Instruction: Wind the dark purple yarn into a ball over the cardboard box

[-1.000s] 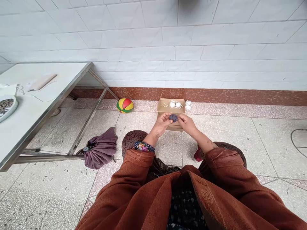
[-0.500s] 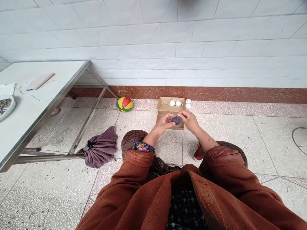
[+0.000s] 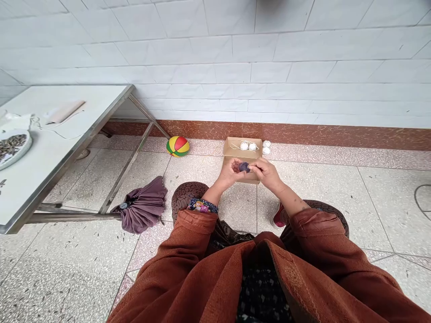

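A small dark purple-grey ball of yarn (image 3: 244,167) is held between my hands, over the front of an open cardboard box (image 3: 240,178). My left hand (image 3: 230,174) cups the ball from the left, with fingers behind it and the thumb in front. Thumb and forefinger of my right hand (image 3: 265,173) are pinched at the ball's right edge, on its yarn; any single strand there is too thin to make out. In the back part of the box lie two white balls of yarn (image 3: 248,146) with a loose white strand. Two more white balls (image 3: 266,147) rest on the floor beside it.
On the left stands a metal-framed table (image 3: 101,96) bearing a dish (image 3: 15,146) of dark pieces and a pinkish flat item (image 3: 67,111). A colourful ball (image 3: 178,146) lies near the wall. A folded purple umbrella (image 3: 143,206) leans by the table leg.
The dark ball has turned and shifted slightly left within my left hand. My right hand's fingers have moved from its top edge down to its right side. The view has shifted slightly.
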### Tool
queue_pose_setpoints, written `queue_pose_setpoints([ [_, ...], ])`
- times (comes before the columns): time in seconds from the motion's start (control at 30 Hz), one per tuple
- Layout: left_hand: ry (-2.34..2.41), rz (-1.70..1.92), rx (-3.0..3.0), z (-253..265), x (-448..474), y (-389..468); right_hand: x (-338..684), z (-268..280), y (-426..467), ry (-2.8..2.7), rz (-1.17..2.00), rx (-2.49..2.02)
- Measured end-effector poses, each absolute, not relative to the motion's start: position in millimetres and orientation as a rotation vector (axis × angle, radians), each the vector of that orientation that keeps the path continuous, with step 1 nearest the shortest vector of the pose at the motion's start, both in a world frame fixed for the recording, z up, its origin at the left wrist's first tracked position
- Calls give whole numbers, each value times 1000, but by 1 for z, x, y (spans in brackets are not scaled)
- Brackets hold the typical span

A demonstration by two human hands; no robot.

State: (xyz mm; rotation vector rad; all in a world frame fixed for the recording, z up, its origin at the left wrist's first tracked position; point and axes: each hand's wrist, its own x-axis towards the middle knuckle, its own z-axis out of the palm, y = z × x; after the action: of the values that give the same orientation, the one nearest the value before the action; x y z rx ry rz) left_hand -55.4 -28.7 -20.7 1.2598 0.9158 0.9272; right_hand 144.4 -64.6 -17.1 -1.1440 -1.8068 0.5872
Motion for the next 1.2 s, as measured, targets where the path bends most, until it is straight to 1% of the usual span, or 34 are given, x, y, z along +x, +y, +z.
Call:
queue_pose_setpoints([
  [0.1, 740, 805, 1256, -18, -56, -33, 148, -20, -56, -1697, 592, -1229],
  [0.23, 653, 862, 1102, -18, -55, -34, 143, -30, -53, -1653, 682, -1314],
  [0.33, 712, 976, 1046, -20, -54, -30, 136, -34, -59, -1737, 716, -1331],
  [0.5, 955, 1096, 1091, -23, -54, -23, 129, -24, -70, -1932, 779, -1114],
  [0.6, 991, 1010, 1160, -22, -55, -24, 134, -16, -68, -1855, 732, -1108],
  [0.73, 781, 752, 1196, -18, -56, -31, 144, -17, -59, -1677, 668, -1222],
  [0.8, 702, 726, 1143, -17, -57, -34, 144, -23, -56, -1626, 686, -1267],
  [0.93, 689, 887, 1008, -18, -57, -33, 136, -34, -60, -1648, 766, -1300],
  [1.07, 858, 1035, 1003, -24, -57, -26, 129, -30, -73, -1853, 823, -1172],
  [1.2, 1032, 1011, 1097, -29, -56, -23, 135, -16, -74, -1885, 827, -1065],
])
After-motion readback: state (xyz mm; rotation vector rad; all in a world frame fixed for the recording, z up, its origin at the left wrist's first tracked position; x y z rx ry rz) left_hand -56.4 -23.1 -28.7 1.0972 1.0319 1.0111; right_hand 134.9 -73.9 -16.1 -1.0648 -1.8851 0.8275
